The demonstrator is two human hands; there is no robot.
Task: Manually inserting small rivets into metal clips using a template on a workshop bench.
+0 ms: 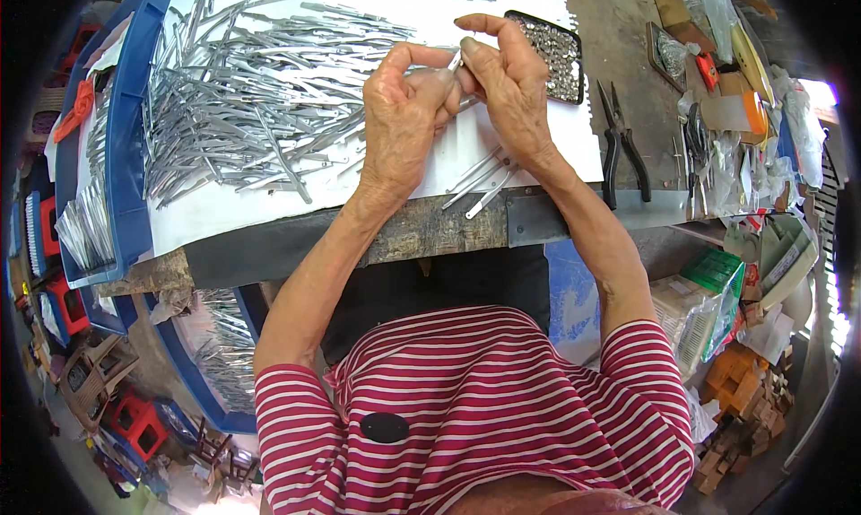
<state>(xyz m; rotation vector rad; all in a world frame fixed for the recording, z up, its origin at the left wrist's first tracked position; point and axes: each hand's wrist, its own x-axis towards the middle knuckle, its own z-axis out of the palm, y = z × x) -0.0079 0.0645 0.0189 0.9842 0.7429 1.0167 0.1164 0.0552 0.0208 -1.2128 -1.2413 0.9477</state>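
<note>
My two hands meet above white paper (359,176) on the bench. Between my left hand (399,102) and my right hand (511,75) a thin silvery metal strip (456,61) shows its tip; the fingers of both are pinched on it, and most of it is hidden. Left of my hands spreads a large loose heap of similar metal strips (260,102). Just beyond my right hand lies a black tray (579,75) of small shiny metal pieces. A few strips (484,178) lie apart near the bench edge, below my hands.
Black-handled pliers (625,147) lie right of the paper. A blue bin (133,138) with more strips stands at the left, and another blue bin (193,371) sits lower beside the bench. Tools and plastic bags (780,147) crowd the far right. The wooden bench edge (430,231) runs before me.
</note>
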